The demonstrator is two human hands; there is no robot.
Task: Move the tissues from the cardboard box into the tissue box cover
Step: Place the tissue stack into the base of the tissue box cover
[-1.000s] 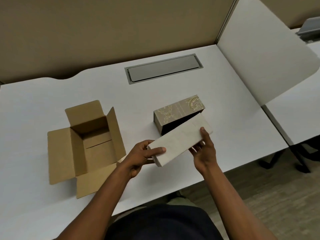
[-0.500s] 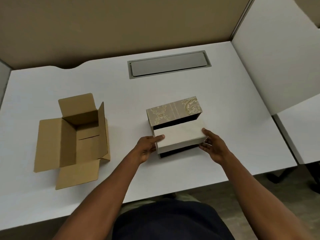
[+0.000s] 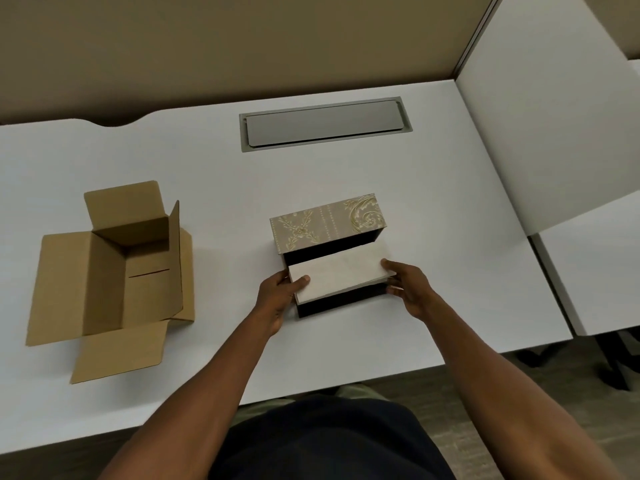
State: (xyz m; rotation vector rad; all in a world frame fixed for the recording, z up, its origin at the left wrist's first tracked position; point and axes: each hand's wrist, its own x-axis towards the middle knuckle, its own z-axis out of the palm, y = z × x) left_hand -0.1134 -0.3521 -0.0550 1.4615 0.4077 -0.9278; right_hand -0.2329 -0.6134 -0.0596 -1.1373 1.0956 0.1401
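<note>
Both hands on the tissue pack, a pale flat block held level and sitting partway inside the open side of the tissue box cover; the near long edge of the pack sticks out toward the person, the far edge is in the cover's dark interior. Left hand pinches the pack's left end: thumb flat on the top face, other fingers curled under or behind, mostly hidden. Right hand clamps the right end, thumb on the top corner, fingertips wrapped around the end face below. Cover lies on its side on the white tabletop, patterned beige-and-gold panel facing up and away, black inner walls visible above and below the pack. Can't tell if the pack's underside rests on the cover's lower wall or is just held above it, that edge is in shadow. Cardboard box sits well apart to the left on the same tabletop, all four flaps folded out, interior bare as far as the view goes. Grey cable hatch set flush in the tabletop behind the cover, near the tan partition wall. White side divider stands at the tabletop's right edge
</note>
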